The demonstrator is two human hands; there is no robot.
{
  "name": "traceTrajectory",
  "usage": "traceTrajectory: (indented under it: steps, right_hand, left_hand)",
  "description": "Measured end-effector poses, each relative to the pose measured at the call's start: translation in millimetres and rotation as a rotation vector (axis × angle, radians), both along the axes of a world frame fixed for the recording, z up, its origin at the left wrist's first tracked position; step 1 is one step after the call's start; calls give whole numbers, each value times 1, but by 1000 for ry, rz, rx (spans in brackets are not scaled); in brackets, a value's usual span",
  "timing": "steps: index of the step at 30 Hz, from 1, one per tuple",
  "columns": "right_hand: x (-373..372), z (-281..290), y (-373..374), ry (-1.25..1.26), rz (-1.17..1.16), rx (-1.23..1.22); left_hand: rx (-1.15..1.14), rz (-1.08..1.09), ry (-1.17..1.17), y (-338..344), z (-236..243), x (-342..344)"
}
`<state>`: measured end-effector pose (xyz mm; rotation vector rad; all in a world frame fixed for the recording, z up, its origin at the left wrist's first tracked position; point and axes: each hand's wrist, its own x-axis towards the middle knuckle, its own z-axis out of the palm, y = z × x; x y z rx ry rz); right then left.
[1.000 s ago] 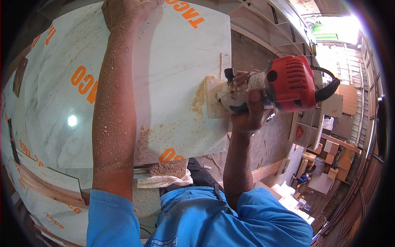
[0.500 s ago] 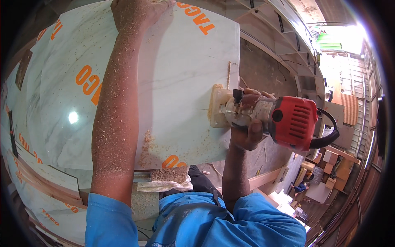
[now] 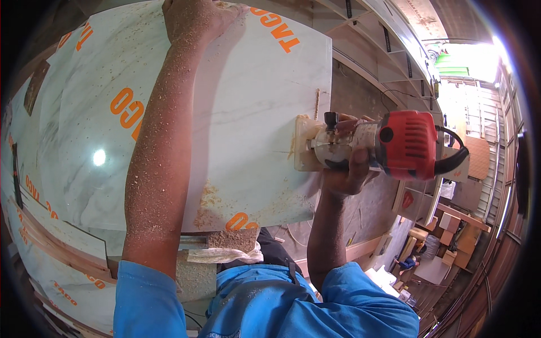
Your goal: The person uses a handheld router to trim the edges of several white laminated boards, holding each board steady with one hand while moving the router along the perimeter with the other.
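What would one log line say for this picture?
left hand: flat on panel far edge | right hand: gripping red router at panel's right edge | sawdust on panel and left arm

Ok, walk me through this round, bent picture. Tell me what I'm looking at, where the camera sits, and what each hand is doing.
The camera is worn on a person's head and looks down at their own arms, which come in from the lower edge in blue sleeves. Its wide lens bends straight edges, so the picture looks round.

The big pale thing is a laminate-faced panel, marble-patterned under a protective film with orange lettering. Sawdust lies along its near edge and dusts the left forearm.

The left hand reaches across and presses flat on the far part of the panel. The right hand grips a small red trim router, a hand-held edge-cutting machine. Its clear base sits against the panel's right edge.

Beyond that edge you look down onto the workshop floor, with wooden boards and boxes.
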<state>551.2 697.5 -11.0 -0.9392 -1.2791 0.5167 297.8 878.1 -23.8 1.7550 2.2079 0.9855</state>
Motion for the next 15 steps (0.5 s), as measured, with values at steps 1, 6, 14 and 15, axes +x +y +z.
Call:
traceTrajectory:
  steps: [1,6,14,15]
  right_hand:
    - [0,1,2,-2,1,0]
    - [0,11,12,83,84,-44]
    - [9,3,39,63,-55,-64]
    - [10,0,44,64,-114,-49]
  left_hand:
    - [11,4,-9,0,-1,-1]
    - [52,26,20,1,-4,-4]
    - [-74,-1,-10,-1,7,-2]
    - [-74,1,-9,-1,7,-2]
